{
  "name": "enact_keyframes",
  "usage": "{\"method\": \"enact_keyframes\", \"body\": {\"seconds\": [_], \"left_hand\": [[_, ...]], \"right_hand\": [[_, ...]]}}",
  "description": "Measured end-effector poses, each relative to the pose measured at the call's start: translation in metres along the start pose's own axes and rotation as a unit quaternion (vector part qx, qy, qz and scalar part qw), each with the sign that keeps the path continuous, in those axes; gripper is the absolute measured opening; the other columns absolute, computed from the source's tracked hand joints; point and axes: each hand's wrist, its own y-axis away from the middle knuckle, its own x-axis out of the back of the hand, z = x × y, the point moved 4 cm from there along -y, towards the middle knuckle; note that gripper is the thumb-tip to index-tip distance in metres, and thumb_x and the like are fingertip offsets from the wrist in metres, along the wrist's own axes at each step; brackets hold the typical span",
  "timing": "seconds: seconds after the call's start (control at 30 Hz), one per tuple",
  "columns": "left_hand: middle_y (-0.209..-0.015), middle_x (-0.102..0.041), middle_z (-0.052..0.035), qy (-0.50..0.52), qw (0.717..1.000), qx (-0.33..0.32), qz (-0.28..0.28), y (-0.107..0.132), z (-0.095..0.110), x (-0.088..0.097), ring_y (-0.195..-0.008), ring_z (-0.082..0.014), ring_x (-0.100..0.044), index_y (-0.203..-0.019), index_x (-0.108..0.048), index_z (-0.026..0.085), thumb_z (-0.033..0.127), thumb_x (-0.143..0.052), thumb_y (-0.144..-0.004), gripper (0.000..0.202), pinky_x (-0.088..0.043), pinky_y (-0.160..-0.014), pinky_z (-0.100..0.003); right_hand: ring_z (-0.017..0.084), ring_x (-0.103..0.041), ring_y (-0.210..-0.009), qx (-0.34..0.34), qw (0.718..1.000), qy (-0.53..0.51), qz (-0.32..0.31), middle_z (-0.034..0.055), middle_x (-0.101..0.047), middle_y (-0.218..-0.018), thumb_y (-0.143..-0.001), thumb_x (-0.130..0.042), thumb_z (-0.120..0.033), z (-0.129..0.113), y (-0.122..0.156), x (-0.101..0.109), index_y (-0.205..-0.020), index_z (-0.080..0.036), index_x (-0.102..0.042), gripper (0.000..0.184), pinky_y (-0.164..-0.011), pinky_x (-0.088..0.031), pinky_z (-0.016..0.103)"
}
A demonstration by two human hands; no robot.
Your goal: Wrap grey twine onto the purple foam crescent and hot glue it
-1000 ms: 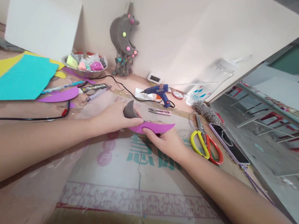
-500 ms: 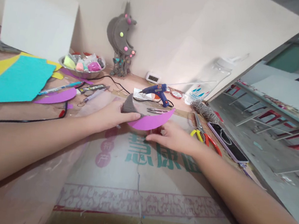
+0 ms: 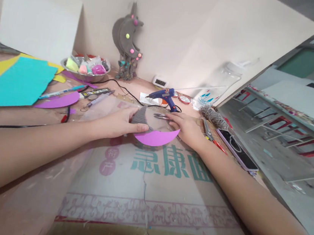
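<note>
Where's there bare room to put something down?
The printed sheet is open between the forearms, on the near side of the purple piece. It's crowded beyond, around the snips and glue gun, and on the right, by the scissors, yarn and phone.

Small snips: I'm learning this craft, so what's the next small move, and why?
Probably pinch the small snips with the right hand and lift them: its fingers are over their handle end, while the left hand holds the purple crescent, partly wrapped in grey.
</note>
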Motion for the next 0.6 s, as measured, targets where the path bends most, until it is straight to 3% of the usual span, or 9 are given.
{"method": "enact_keyframes", "body": {"seconds": [0.2,0.33,0.47,0.6], "left_hand": [[-0.122,-0.064,-0.0056,-0.001,0.999,0.016,-0.032,0.0,-0.004,-0.003,-0.11,-0.0234,-0.059,-0.125,-0.055,0.021,0.045,-0.064,-0.077,0.055,-0.046,-0.094,-0.037],[-0.108,-0.07,-0.004,-0.027,0.998,0.051,-0.021,0.002,-0.006,-0.001,-0.099,-0.0226,-0.063,-0.109,-0.065,0.02,0.048,-0.063,-0.076,0.043,-0.05,-0.084,-0.033],[-0.089,-0.072,-0.0032,-0.078,0.992,0.094,0.009,0.005,-0.006,0.001,-0.081,-0.0199,-0.064,-0.092,-0.07,0.019,0.053,-0.057,-0.079,0.038,-0.049,-0.068,-0.028],[-0.099,-0.071,-0.0043,-0.024,0.998,0.061,0.013,0.004,-0.005,-0.002,-0.082,-0.0182,-0.064,-0.111,-0.063,0.02,0.053,-0.051,-0.084,0.044,-0.05,-0.067,-0.027]], "right_hand": [[0.025,-0.059,-0.097,0.018,0.996,0.085,0.0,0.0155,-0.063,-0.106,-0.093,-0.04,-0.024,-0.004,0.0,-0.006,-0.12,-0.013,-0.061,0.036,-0.084,-0.047,0.038],[0.024,-0.058,-0.095,-0.016,0.997,0.073,0.002,0.0146,-0.063,-0.104,-0.089,-0.037,-0.014,-0.002,0.002,-0.005,-0.114,-0.012,-0.06,0.035,-0.083,-0.046,0.036],[0.019,-0.058,-0.08,-0.105,0.991,-0.051,0.061,0.0083,-0.063,-0.09,-0.081,-0.038,-0.009,0.002,0.002,0.004,-0.106,-0.015,-0.056,0.032,-0.076,-0.046,0.033],[0.015,-0.051,-0.066,-0.167,0.946,-0.238,0.143,0.0009,-0.051,-0.069,-0.077,-0.034,-0.008,-0.008,0.005,0.019,-0.084,-0.02,-0.052,0.023,-0.065,-0.043,0.028]]}}
